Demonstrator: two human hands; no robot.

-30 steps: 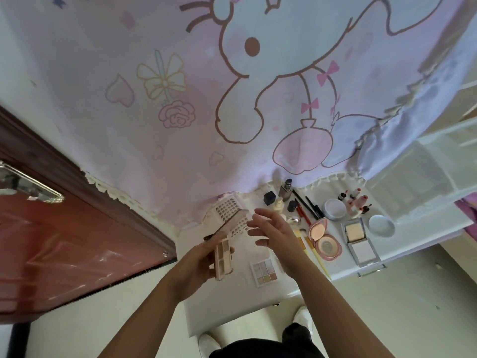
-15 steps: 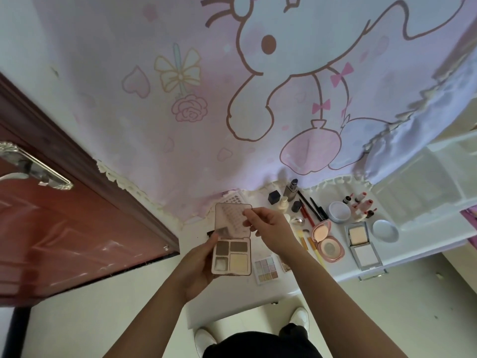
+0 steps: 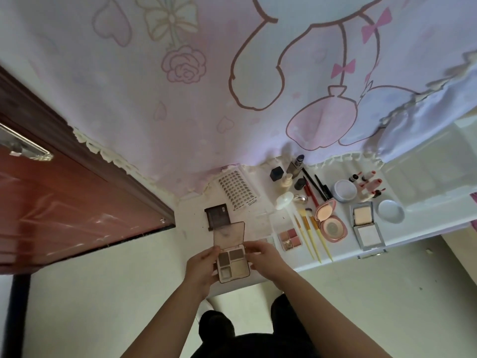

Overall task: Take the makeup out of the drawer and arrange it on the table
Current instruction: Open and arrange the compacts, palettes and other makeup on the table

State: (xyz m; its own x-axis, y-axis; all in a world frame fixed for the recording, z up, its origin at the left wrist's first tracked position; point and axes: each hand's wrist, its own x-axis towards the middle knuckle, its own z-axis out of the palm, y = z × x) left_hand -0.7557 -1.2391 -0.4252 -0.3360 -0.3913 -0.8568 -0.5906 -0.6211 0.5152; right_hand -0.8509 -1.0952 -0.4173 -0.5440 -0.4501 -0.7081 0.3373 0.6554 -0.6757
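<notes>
An open pink makeup palette (image 3: pixel 232 264) with brown and cream pans is held low over the near edge of the white table (image 3: pixel 196 244). My left hand (image 3: pixel 200 270) grips its left side and my right hand (image 3: pixel 265 259) grips its right side near the hinge. Its lid stands open toward the wall. A dark palette (image 3: pixel 216 216) and a false-lash card (image 3: pixel 238 189) lie just beyond it. A small eyeshadow palette (image 3: pixel 289 236), three yellow-handled brushes (image 3: pixel 313 239), a pink round compact (image 3: pixel 330 223) and a silver powder compact (image 3: pixel 365 226) lie to the right.
Bottles, a lipstick (image 3: pixel 296 165), pencils, a white jar (image 3: pixel 344 190), small red-capped bottles (image 3: pixel 369 186) and a blue lid (image 3: pixel 391 211) crowd the table's back right. A pink cartoon curtain (image 3: pixel 232 86) hangs behind. A red-brown door (image 3: pixel 64 202) stands at the left.
The palette has been opened fully and lowered toward the table's near edge. My right hand moved from the lid's top down to the palette's right side. The camera tilted down.
</notes>
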